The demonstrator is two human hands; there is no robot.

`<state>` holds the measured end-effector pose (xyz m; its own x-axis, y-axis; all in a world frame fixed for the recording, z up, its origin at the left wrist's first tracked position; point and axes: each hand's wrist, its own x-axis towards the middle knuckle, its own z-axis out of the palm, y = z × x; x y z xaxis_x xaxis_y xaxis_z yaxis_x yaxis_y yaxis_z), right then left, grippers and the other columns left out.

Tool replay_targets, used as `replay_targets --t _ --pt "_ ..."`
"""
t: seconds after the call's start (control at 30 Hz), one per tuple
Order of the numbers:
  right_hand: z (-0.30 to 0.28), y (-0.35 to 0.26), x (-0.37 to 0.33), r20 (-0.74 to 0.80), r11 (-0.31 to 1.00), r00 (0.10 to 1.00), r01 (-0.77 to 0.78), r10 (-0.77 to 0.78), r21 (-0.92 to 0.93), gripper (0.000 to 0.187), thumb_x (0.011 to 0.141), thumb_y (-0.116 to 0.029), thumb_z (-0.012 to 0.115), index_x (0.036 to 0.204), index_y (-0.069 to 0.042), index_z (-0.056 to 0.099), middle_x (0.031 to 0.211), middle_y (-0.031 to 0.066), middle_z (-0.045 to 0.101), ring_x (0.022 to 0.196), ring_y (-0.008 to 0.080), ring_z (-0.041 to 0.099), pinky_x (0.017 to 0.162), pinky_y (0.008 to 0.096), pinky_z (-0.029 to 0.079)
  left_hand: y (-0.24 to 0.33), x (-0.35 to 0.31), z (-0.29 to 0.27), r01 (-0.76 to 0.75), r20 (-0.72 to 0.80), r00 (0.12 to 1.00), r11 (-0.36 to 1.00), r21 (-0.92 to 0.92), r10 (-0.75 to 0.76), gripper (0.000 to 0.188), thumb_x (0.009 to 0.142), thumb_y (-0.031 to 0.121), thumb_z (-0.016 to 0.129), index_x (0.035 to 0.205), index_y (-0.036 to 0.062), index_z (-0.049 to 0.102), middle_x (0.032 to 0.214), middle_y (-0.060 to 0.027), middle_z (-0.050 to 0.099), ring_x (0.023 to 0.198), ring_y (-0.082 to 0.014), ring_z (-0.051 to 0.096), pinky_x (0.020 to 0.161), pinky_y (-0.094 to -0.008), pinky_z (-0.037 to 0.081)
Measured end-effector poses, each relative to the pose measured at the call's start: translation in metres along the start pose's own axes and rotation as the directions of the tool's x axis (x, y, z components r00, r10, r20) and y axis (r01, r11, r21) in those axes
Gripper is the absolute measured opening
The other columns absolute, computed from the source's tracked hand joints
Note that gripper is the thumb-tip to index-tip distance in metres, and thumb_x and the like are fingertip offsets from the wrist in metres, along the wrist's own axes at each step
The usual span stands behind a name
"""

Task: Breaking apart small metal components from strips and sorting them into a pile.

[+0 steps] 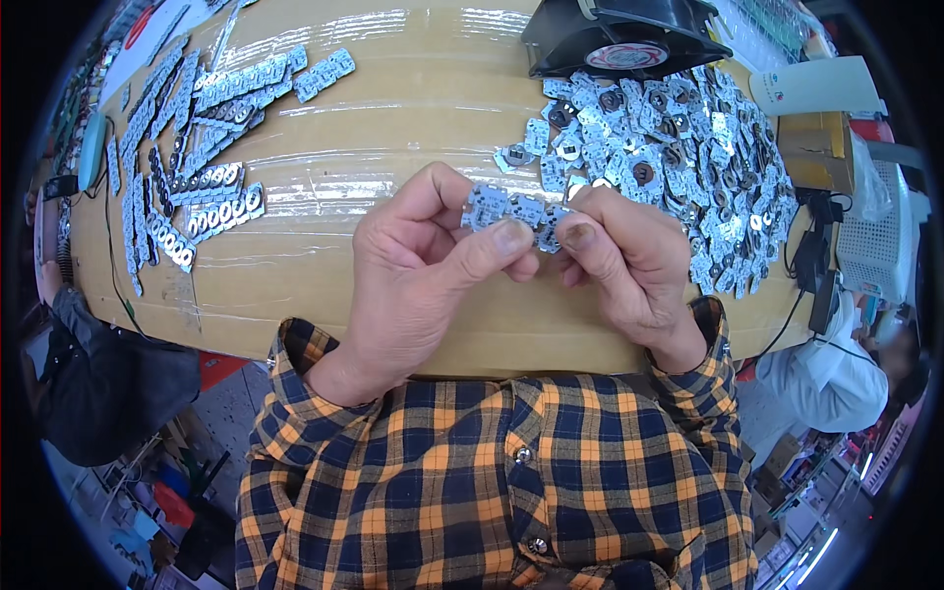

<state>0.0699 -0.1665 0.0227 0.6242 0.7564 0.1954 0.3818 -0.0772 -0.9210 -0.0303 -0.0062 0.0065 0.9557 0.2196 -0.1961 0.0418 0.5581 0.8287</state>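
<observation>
Between my two hands, above the middle of the table, is a short strip of small light-blue circuit boards (522, 208). My left hand (418, 261) pinches its left and middle part, the thumb lying across the front. The right end is gripped between thumb and bent fingers of my right hand (629, 261). My fingers hide parts of the strip's lower edge and right end. Right behind my right hand spreads a heap of separate small circuit boards (678, 147), some with dark round parts. Several unbroken board strips (211, 147) lie at the far left.
A black fan (624, 44) stands at the back behind the heap. Right of it are a white cup-like container (816, 88), a cardboard box (816, 147), a white perforated basket (873, 236) and black cables (811, 236). Other people sit at both sides; one wears a white sleeve (826, 369).
</observation>
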Motion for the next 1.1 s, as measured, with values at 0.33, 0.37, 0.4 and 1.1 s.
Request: replay_targets --t 0.33,0.37,0.4,1.1 --pt "-0.007 0.005 0.002 0.13 0.997 0.989 -0.066 0.071 -0.041 0.029 0.098 -0.015 0.05 0.078 0.004 0.06 0.064 0.0043 0.057 0.049 0.0079 0.056 0.045 0.0198 0.041 0.029 0.017 -0.014 0.114 0.125 0.977 0.921 0.371 -0.171 0.017 0.088 0.009 0.068 0.102 -0.0014 0.065 0.077 -0.0018 0.066 0.062 -0.0054 0.061 0.052 -0.0171 0.048" --pt "-0.005 0.009 0.003 0.059 0.996 0.998 0.028 -0.023 -0.087 0.025 0.097 -0.013 0.052 0.079 0.002 0.061 0.06 0.0035 0.056 0.046 0.0087 0.053 0.043 0.022 0.039 0.028 0.019 -0.014 0.113 0.128 0.977 0.922 0.37 -0.171 0.017 0.088 0.009 0.068 0.102 -0.0014 0.065 0.077 -0.0018 0.066 0.062 -0.0054 0.061 0.052 -0.0171 0.048" --pt "-0.004 0.011 0.004 -0.007 0.983 0.993 0.117 -0.119 -0.14 0.021 0.096 -0.012 0.054 0.081 0.001 0.061 0.056 0.0028 0.055 0.044 0.0095 0.05 0.042 0.0242 0.038 0.026 0.02 -0.015 0.096 0.161 0.974 0.937 0.336 -0.158 0.016 0.088 0.009 0.067 0.101 -0.0014 0.065 0.077 -0.0023 0.066 0.062 -0.0059 0.061 0.052 -0.0173 0.048" --pt "-0.006 0.008 0.006 0.097 0.79 0.878 -0.467 0.47 0.398 0.028 0.099 -0.021 0.051 0.079 -0.004 0.061 0.056 -0.0033 0.054 0.043 -0.0012 0.043 0.039 0.015 0.032 0.005 0.028 -0.008 -0.634 0.373 0.75 0.434 0.64 0.546 0.022 0.076 -0.009 0.069 0.097 -0.0038 0.064 0.078 -0.0116 0.063 0.065 -0.0177 0.06 0.055 -0.025 0.044"
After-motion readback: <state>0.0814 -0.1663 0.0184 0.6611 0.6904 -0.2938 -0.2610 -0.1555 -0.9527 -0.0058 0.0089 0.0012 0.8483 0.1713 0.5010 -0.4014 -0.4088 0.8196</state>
